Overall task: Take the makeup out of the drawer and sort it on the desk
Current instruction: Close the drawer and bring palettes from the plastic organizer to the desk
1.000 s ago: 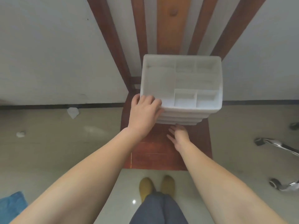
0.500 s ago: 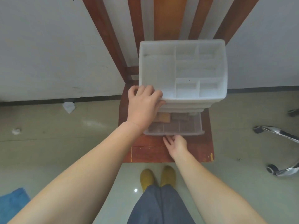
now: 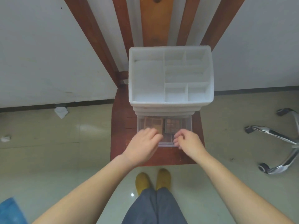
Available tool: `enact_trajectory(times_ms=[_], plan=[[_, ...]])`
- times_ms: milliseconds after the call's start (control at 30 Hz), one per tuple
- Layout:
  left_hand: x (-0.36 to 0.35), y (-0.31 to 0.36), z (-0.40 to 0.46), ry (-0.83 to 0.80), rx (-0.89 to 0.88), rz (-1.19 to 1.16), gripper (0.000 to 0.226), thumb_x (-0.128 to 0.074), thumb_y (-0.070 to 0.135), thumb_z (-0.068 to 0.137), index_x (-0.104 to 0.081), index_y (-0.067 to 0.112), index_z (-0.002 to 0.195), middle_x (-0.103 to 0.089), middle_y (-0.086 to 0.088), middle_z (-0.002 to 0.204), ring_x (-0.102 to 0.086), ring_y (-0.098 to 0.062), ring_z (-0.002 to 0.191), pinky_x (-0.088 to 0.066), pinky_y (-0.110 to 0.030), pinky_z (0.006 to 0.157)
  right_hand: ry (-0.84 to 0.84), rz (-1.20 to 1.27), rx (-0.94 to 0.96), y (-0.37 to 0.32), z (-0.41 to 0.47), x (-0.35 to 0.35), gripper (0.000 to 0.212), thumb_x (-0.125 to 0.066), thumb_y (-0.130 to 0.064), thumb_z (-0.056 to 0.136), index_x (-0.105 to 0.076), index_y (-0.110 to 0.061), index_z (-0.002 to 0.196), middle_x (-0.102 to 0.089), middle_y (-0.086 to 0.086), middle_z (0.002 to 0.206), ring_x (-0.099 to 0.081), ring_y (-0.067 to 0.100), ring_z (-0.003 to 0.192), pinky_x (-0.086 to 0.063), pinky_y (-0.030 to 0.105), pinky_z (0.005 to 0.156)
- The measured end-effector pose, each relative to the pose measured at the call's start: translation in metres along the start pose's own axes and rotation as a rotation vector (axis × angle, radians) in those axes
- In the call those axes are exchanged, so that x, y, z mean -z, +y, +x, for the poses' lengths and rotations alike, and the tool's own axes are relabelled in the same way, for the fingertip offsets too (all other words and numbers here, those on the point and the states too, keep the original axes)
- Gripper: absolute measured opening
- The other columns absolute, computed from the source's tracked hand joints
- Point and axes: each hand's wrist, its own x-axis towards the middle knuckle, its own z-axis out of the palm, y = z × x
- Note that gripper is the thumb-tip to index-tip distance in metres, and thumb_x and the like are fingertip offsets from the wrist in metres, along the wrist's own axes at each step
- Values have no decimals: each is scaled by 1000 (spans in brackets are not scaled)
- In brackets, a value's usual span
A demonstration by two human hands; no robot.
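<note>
Makeup, flat brown and dark palettes [image 3: 161, 125]: lying in the clear plastic bottom drawer [image 3: 187, 125], which stands pulled out from the white plastic organiser [image 3: 171, 104] on the red-brown wooden chair seat [image 3: 121, 126].

Nearest you: your left hand [image 3: 143, 145], fingers curled down over the drawer's front left; whether it already pinches anything you cannot tell, blur hides the tips. Your right hand [image 3: 188, 141], fingers loosely curled at the front right edge, apparently holding nothing.

Step in hand, by my reading: reaching in for the first items; nothing is out yet.

Next move calls for a light pinch on one palette's edge, lifting it clear of the low drawer wall.

Farthest: the organiser's top tray compartments [image 3: 176, 94], ready to receive sorted pieces.
</note>
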Motion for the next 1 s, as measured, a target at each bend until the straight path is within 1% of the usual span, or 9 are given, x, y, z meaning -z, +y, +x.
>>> enact_trajectory(times_ms=[100,167,233,333,467,667,767,900,1000], plan=[[-31,-5,8,-390,258,-42,34,-43,14,89,-51,9,122,-48,-15,133,-50,-35,117,-46,-39,88,-3,-622,283,9,26,-3,39,-46,-13,92,-47,-14,131,-42,8,138,-48,30,120,-44,38,95],[-46,-15,23,-534,349,69,47,-45,10,91,-38,8,137,-21,-17,154,-21,-34,141,-24,-41,112,-50,-832,349,20,45,-13,57,-51,-14,90,-31,-15,143,-19,8,153,-23,32,140,-27,42,113],[-57,-23,39,-621,318,192,55,-50,8,89,-30,6,140,-12,-20,155,-8,-36,144,-7,-43,118,-2,-922,388,31,63,-20,64,-53,-10,88,-26,-12,146,-8,10,157,-5,29,146,-9,45,119],[-71,-32,48,-650,289,304,61,-56,6,83,-28,6,138,-20,-20,149,-14,-36,141,-4,-44,118,84,-931,418,36,83,-30,64,-59,-7,85,-32,-7,143,-17,14,155,-11,31,145,-7,48,119],[-81,-32,40,-618,300,320,69,-63,13,81,-26,4,139,-33,-19,138,-32,-37,128,-20,-42,111,148,-970,471,36,84,-30,60,-80,-21,67,-56,-8,120,-54,17,121,-52,36,114,-43,43,97],[-40,-13,34,-566,574,-110,87,-68,36,73,-20,19,143,-41,-15,124,-41,-35,116,-44,-37,86,71,-470,471,24,37,0,63,-65,-36,77,-40,-19,132,-47,9,127,-45,30,119,-41,33,94],[-5,6,19,-671,614,-400,93,-67,38,73,-11,29,147,-39,-13,124,-39,-30,117,-43,-38,96,-110,-299,348,25,0,19,68,-65,-41,79,-34,-28,137,-46,3,130,-49,20,118,-41,29,93],[2,33,-16,-1036,663,-468,95,-66,33,74,-8,25,149,-35,-14,132,-32,-32,126,-38,-40,102,-528,-411,134,41,-32,11,80,-61,-45,81,-22,-26,147,-46,5,137,-49,18,120,-41,29,97],[-6,33,-22,-1093,764,-430,105,-66,36,75,7,25,151,-30,-18,139,-28,-37,130,-33,-45,106,-525,-397,37,45,-31,0,93,-60,-44,81,-4,-22,151,-43,9,135,-49,22,119,-40,29,96]])
